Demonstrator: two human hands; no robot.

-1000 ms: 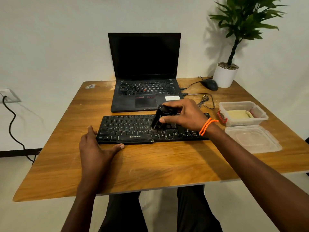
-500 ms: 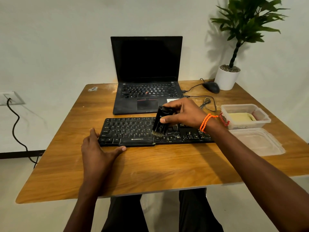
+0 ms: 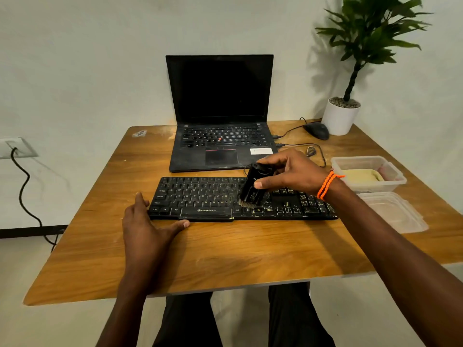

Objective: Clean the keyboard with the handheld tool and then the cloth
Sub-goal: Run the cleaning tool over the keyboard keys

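A black keyboard lies across the middle of the wooden table. My right hand grips a black handheld brush tool, its bristles down on the keys right of the keyboard's centre. My left hand lies flat on the table at the keyboard's front left corner, thumb along the front edge and fingers by the left end. A yellowish cloth sits in a clear plastic container at the right.
An open black laptop stands behind the keyboard. A mouse with cables and a potted plant occupy the back right corner. The container's clear lid lies near the right edge. A wall socket with a cord is at the left.
The brush has slid slightly toward the front of the keyboard, its bristles now on lower key rows. My left hand stays put. The camera view has shifted a little.
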